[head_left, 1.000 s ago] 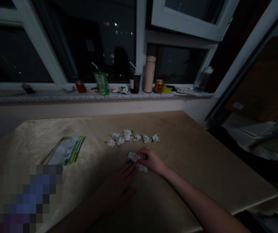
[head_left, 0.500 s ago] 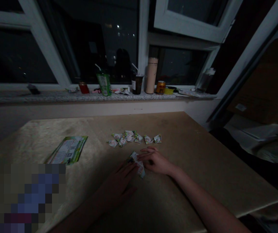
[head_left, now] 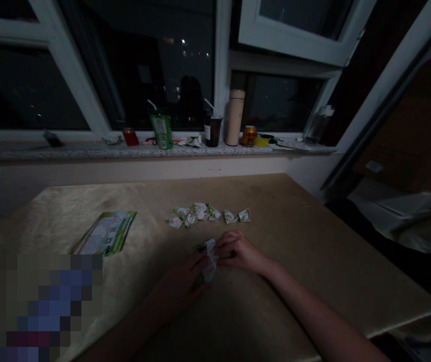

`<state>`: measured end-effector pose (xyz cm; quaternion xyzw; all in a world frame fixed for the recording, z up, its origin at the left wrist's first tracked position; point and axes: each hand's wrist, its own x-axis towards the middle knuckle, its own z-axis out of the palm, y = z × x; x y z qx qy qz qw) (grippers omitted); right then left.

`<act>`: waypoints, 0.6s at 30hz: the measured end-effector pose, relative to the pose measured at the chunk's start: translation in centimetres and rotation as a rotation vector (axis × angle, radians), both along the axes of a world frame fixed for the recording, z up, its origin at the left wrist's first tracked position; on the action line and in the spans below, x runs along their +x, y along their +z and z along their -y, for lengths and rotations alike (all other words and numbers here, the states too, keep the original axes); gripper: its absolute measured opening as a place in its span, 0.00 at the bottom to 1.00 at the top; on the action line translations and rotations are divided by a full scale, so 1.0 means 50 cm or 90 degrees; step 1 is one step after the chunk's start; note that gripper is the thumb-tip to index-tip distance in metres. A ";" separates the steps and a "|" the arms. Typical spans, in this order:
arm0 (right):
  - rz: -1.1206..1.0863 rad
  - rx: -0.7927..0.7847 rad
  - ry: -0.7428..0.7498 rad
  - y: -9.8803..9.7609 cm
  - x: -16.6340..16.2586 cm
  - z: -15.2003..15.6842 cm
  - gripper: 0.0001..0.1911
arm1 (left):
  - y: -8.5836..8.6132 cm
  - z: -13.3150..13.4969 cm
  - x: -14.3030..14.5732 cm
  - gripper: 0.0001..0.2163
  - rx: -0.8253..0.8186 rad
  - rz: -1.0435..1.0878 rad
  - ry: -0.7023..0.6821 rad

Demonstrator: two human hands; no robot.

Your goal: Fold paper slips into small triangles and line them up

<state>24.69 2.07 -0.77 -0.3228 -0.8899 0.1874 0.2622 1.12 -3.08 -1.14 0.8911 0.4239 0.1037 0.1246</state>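
Between my two hands, low over the table, is a small printed wrapper (head_left: 210, 261), whitish with green and dark parts. My right hand (head_left: 242, 253) comes in from the right, fingers bent and closed on the wrapper's right side. From the left, my left hand (head_left: 185, 275) holds its other side with thumb and fingers; deep shadow covers much of this hand. Beyond them lies a loose row of several small twisted wrapper pieces (head_left: 201, 211) in white and green. A flat green and white printed bag (head_left: 106, 234) rests farther left.
A tan cloth covers the table (head_left: 287, 216). On the windowsill (head_left: 136, 152) behind it stand a green cup (head_left: 161, 129), a dark cup with a straw (head_left: 213, 131), a pale pink flask (head_left: 235, 118), an orange can (head_left: 249, 136) and a clear bottle (head_left: 319, 125). The lower left corner is pixelated.
The wrapper has turned more upright and shifted slightly left and nearer. My left fingers, earlier laid over it, now grip its side. The row of pieces and the bag have not moved.
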 end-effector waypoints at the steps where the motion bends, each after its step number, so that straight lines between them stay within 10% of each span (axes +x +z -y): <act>1: -0.001 0.001 0.002 0.000 -0.001 0.000 0.09 | 0.000 -0.001 -0.001 0.22 0.006 -0.003 -0.005; 18: -0.063 -0.004 -0.036 -0.020 -0.013 -0.003 0.06 | 0.023 -0.015 -0.013 0.18 -0.074 0.120 -0.051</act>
